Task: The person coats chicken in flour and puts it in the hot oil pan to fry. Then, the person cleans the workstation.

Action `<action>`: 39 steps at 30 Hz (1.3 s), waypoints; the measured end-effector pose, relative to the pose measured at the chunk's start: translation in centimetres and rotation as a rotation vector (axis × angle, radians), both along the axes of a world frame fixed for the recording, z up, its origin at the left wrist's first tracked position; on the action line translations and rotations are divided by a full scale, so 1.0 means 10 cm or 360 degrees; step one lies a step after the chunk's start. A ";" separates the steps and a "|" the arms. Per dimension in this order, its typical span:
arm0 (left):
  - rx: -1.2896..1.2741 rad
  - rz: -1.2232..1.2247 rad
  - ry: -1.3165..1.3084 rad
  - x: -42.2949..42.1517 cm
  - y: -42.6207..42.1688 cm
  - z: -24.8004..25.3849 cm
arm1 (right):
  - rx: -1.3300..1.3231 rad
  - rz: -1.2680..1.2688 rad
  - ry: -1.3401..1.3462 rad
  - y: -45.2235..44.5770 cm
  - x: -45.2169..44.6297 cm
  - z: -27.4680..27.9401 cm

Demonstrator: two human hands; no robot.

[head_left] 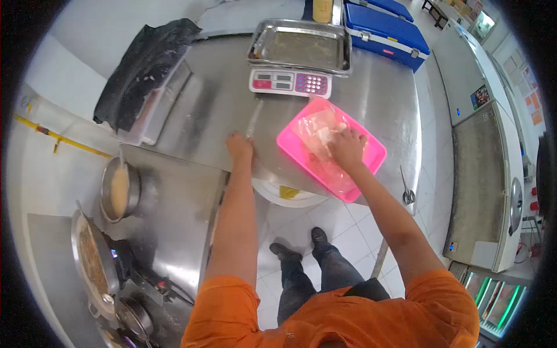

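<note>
A bright pink plastic tray (288, 141) lies at an angle on the steel table. Inside it is a clear plastic bag (316, 126) with pale contents that I cannot make out. My right hand (348, 147) reaches into the tray, its fingers curled onto the bag. To the left of the tray, my left hand (239, 146) rests on the steel surface with its fingers bent in. What those fingers hold, if anything, is hidden.
A digital scale (290, 82) with a steel pan stands behind the tray. Scissors (408, 191) lie near the right table edge, with blue coolers (386, 35) beyond. At left are a black-covered container (139, 75), a pot (120, 191) and a wok (90, 255).
</note>
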State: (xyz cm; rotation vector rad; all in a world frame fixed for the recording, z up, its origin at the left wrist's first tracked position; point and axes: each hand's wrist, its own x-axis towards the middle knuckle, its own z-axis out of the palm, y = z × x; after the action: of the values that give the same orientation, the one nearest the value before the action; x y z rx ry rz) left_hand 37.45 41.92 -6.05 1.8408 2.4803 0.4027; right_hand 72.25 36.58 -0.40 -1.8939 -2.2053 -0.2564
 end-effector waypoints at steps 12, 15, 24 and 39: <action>-0.0159 -0.0015 -0.1872 1.53 -0.69 0.78 | -0.0323 -0.0301 0.0744 0.14 1.19 -0.08; 0.0184 0.0234 -0.1038 1.98 -0.96 0.37 | -0.0306 0.0102 0.1055 0.30 1.44 -0.57; -0.0149 0.0615 -0.1378 1.90 -1.52 0.54 | -0.0677 0.0324 0.1413 -0.17 1.38 -0.51; 0.0449 0.1299 -0.1806 1.34 -2.31 -0.77 | -0.0401 -0.0622 0.1504 -0.33 3.00 -0.28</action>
State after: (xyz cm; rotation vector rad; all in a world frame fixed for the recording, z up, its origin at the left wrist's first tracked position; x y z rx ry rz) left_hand 50.86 18.81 -13.71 0.2215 2.1237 1.3625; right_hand 102.25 33.30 -3.21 -1.9522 -1.2728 0.7412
